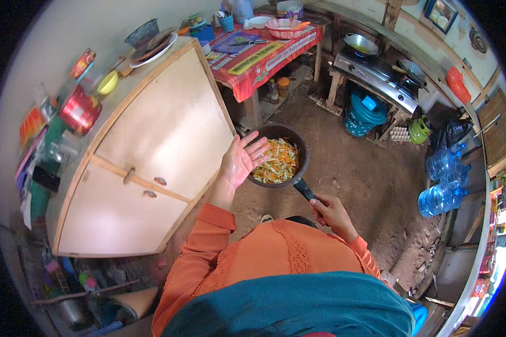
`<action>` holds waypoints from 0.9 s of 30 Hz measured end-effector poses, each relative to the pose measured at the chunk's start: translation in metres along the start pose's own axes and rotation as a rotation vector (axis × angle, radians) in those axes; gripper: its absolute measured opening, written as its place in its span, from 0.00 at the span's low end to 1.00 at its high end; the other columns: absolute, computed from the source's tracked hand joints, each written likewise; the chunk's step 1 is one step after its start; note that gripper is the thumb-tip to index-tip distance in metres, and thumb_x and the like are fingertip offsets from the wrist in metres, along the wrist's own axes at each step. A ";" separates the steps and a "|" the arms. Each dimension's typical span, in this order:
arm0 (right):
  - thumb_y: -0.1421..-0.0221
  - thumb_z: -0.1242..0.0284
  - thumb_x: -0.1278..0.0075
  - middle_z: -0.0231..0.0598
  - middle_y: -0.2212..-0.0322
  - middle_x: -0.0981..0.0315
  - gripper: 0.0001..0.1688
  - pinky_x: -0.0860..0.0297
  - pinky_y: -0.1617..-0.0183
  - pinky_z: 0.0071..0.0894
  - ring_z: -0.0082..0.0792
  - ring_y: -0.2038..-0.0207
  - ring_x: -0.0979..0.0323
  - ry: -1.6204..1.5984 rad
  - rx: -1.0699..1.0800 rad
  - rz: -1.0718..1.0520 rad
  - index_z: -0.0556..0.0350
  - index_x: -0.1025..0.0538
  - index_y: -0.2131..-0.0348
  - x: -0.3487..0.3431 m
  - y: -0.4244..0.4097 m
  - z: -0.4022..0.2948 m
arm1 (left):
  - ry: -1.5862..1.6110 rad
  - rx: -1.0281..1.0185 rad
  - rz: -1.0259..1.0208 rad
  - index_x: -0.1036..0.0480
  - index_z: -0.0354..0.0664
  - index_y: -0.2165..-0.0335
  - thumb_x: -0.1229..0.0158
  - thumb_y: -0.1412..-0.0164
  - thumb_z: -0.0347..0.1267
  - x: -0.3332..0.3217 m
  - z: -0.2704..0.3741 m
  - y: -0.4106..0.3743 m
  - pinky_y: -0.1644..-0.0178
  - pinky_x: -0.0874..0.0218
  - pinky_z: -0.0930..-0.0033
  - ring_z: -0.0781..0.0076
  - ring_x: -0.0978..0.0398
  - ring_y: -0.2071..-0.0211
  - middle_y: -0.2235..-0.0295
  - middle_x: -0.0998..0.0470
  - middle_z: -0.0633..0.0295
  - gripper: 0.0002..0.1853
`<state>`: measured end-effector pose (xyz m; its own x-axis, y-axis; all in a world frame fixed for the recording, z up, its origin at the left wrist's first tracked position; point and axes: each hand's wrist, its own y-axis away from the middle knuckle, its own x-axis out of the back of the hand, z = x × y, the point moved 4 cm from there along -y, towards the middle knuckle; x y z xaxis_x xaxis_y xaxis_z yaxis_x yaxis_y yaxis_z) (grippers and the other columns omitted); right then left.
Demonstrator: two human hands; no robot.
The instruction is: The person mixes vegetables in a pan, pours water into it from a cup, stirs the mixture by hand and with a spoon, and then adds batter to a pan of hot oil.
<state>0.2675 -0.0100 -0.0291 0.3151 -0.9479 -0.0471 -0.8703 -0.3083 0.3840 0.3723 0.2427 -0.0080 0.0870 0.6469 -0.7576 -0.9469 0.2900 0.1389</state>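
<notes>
A dark frying pan point(304, 155) hangs in the air before me, with shredded orange and pale green vegetables point(279, 162) inside. Its black handle is gripped by my right hand point(329, 212), at the lower right of the pan. My left hand point(242, 160) is raised at the pan's left rim, palm up with the fingers spread over part of the food. The palm looks wet and holds nothing. Whether this hand touches the rim, I cannot tell.
A wooden cabinet point(160, 139) stands close on the left. Ahead is a table with a red cover point(253, 59), bearing a knife point(248, 42) and bowls. A gas stove point(373, 76) with two pans stands at the back right. Large blue water bottles point(440, 198) are at the right.
</notes>
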 end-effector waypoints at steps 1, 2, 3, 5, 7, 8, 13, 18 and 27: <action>0.45 0.68 0.56 0.23 0.87 0.43 0.13 0.49 0.86 0.16 0.15 0.87 0.46 0.001 0.020 0.015 0.60 0.28 0.66 0.004 -0.012 -0.005 | 0.062 0.004 -0.036 0.50 0.35 0.47 0.65 0.40 0.48 -0.001 0.007 -0.015 0.45 0.49 0.52 0.51 0.45 0.46 0.46 0.46 0.43 0.31; 0.45 0.67 0.56 0.23 0.88 0.43 0.13 0.49 0.86 0.17 0.15 0.87 0.46 0.002 0.040 0.029 0.60 0.28 0.67 0.008 -0.023 -0.011 | 0.124 0.009 -0.072 0.49 0.35 0.47 0.65 0.40 0.47 -0.001 0.013 -0.030 0.44 0.50 0.52 0.50 0.45 0.46 0.47 0.46 0.43 0.30; 0.45 0.67 0.56 0.23 0.88 0.43 0.14 0.49 0.86 0.17 0.15 0.87 0.46 0.008 0.033 0.038 0.60 0.28 0.66 0.013 -0.032 -0.017 | 0.160 0.017 -0.114 0.49 0.36 0.47 0.65 0.40 0.45 0.000 0.016 -0.046 0.44 0.51 0.52 0.51 0.46 0.45 0.46 0.46 0.44 0.29; 0.45 0.66 0.57 0.23 0.88 0.42 0.16 0.49 0.86 0.17 0.15 0.87 0.46 0.009 0.034 0.063 0.60 0.28 0.63 0.023 -0.054 -0.031 | 0.081 -0.003 -0.072 0.49 0.36 0.47 0.65 0.40 0.42 -0.001 0.023 -0.079 0.44 0.51 0.52 0.52 0.46 0.45 0.46 0.46 0.45 0.27; 0.45 0.67 0.57 0.24 0.88 0.42 0.17 0.49 0.86 0.17 0.15 0.88 0.46 -0.042 0.020 0.092 0.60 0.28 0.61 0.035 -0.077 -0.039 | 0.102 -0.006 -0.030 0.48 0.36 0.48 0.61 0.41 0.33 0.000 0.027 -0.110 0.43 0.51 0.54 0.54 0.46 0.45 0.46 0.46 0.47 0.24; 0.45 0.67 0.57 0.24 0.88 0.42 0.17 0.48 0.86 0.17 0.15 0.88 0.46 -0.064 0.015 0.105 0.60 0.28 0.60 0.043 -0.089 -0.043 | 0.013 -0.048 -0.040 0.48 0.36 0.48 0.59 0.43 0.30 0.002 0.029 -0.126 0.43 0.51 0.55 0.55 0.47 0.44 0.46 0.45 0.47 0.24; 0.46 0.69 0.56 0.25 0.88 0.40 0.19 0.47 0.86 0.17 0.15 0.89 0.45 -0.059 -0.013 0.145 0.59 0.30 0.56 0.107 -0.166 -0.068 | -0.108 -0.180 0.033 0.44 0.36 0.51 0.59 0.56 0.15 0.002 0.036 -0.201 0.41 0.55 0.62 0.62 0.48 0.43 0.46 0.44 0.53 0.28; 0.46 0.67 0.56 0.24 0.88 0.41 0.17 0.48 0.87 0.17 0.15 0.89 0.46 -0.043 0.031 0.003 0.60 0.29 0.60 0.166 -0.259 -0.114 | -0.101 -0.343 0.217 0.40 0.34 0.55 0.59 0.55 0.16 0.041 0.041 -0.261 0.42 0.54 0.62 0.61 0.44 0.46 0.50 0.39 0.53 0.24; 0.46 0.65 0.55 0.24 0.88 0.41 0.14 0.49 0.87 0.17 0.14 0.89 0.46 0.013 0.078 -0.194 0.59 0.29 0.72 0.188 -0.428 -0.201 | -0.143 -0.232 0.713 0.35 0.37 0.60 0.55 0.44 0.30 0.059 0.025 -0.296 0.61 0.38 0.71 0.70 0.30 0.64 0.64 0.28 0.58 0.12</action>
<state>0.7748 -0.0401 -0.0170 0.4837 -0.8694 -0.1010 -0.8195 -0.4903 0.2967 0.6655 0.2127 -0.0782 -0.5459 0.7116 -0.4423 -0.8281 -0.3782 0.4137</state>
